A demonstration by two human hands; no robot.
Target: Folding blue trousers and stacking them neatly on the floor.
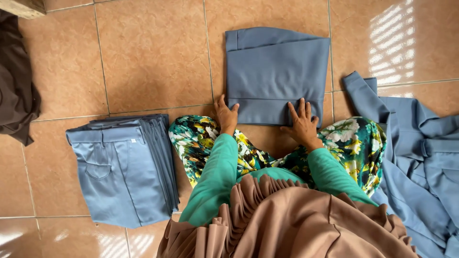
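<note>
A seated person is pressing the left hand (225, 116) and right hand (302, 123), fingers spread flat, along the near edge of folded blue-grey trousers (275, 71) on the tiled floor (143, 62); even pressure would likely sharpen the crease.

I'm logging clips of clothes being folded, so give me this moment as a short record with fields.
setting: tiled floor, person seated on it
left hand: left hand flat on near left corner of folded blue-grey garment
right hand: right hand flat, fingers spread, on its near edge
stack: folded blue trousers to the person's left
loose pile: unfolded blue garments to the right
other: dark cloth at far left
</note>
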